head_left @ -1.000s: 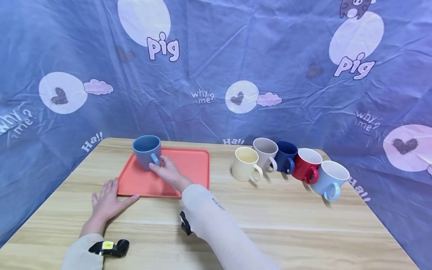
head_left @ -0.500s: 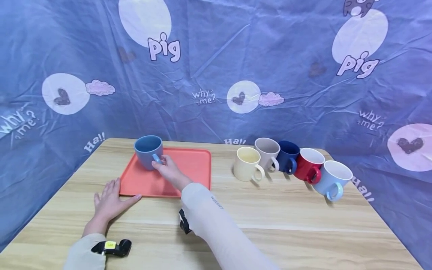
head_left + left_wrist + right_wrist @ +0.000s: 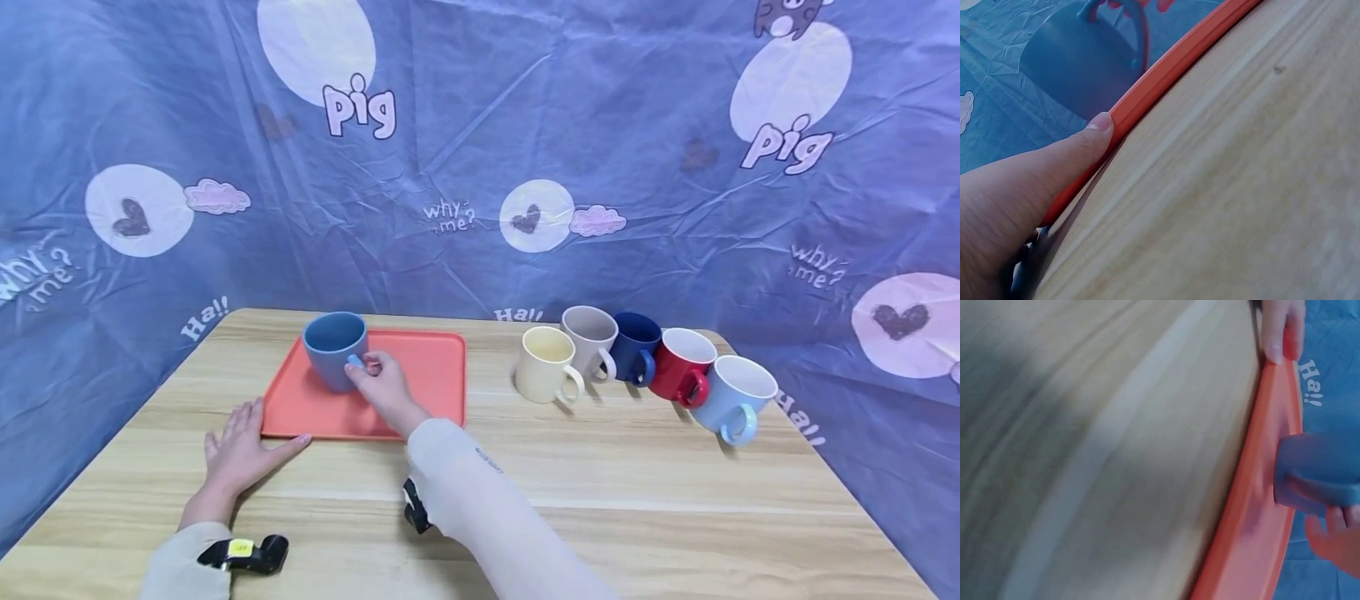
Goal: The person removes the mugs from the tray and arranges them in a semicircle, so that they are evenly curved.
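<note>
A dusty-blue mug (image 3: 336,354) is upright at the left part of the coral-red tray (image 3: 420,392); I cannot tell for certain whether its base touches the tray. My right hand (image 3: 386,390) grips the mug's handle, which points toward me and to the right. In the right wrist view, that hand (image 3: 1338,544) shows only partly, beside the blue mug (image 3: 1316,469). My left hand (image 3: 240,446) lies spread at the tray's near left corner. Its thumb touches the front rim of the tray (image 3: 1172,62), as the left wrist view shows.
To the right on the wooden table (image 3: 525,500) stands a slanting row of mugs: cream (image 3: 542,375), grey (image 3: 588,333), navy (image 3: 632,350), red (image 3: 678,367) and light blue (image 3: 727,396). A blue printed cloth (image 3: 465,142) hangs behind the table and at its sides.
My right hand has shifted the blue mug slightly toward me and to the right over the tray. The left hand and the row of mugs stay where they were.
</note>
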`<state>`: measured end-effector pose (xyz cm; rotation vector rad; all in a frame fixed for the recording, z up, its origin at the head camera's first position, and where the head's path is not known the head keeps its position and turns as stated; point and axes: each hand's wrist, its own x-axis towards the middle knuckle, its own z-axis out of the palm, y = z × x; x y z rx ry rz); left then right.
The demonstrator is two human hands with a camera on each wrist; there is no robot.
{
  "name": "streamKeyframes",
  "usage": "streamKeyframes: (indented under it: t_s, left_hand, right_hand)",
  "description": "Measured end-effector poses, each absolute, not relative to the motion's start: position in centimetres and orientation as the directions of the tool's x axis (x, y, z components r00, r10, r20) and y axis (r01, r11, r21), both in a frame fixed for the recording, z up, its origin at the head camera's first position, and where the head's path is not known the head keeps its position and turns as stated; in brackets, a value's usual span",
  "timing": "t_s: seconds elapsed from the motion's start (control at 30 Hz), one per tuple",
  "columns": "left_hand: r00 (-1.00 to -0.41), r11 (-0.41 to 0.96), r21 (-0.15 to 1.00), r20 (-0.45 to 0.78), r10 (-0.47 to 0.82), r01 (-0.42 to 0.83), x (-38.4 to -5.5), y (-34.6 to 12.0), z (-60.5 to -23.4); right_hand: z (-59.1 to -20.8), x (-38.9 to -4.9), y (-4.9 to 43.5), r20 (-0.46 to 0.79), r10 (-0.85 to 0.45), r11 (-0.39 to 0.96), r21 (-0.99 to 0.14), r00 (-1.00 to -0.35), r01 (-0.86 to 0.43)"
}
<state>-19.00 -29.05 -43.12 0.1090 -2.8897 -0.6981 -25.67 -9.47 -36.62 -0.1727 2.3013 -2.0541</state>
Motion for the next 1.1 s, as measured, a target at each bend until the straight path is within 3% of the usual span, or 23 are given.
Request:
streamKeyframes:
  t_s: [0.2,0.8,1.1]
  left_hand:
    - [-0.982,0.886,0.463,0.153,-0.107,-0.025,-18.9,-29.0,-43.0]
    - [-0.984,0.888,0.459,0.142,-0.110,-0.033,-18.8,-29.2,-42.9]
    - [-0.984,0.886,0.464,0.143,-0.105,-0.027,-18.8,-29.0,-42.8]
  right_hand:
    - [-37.6,-25.5,-8.8,0.080,0.000,0.109,-0.991,-0.997,-0.080]
    - [-39.0,-24.0,-7.1,0.163,0.082,-0.052,-0.984,-0.983,-0.168]
    - [-39.3,-23.0,-6.5,0.237,0.135,0.007,-0.971,-0.962,-0.238]
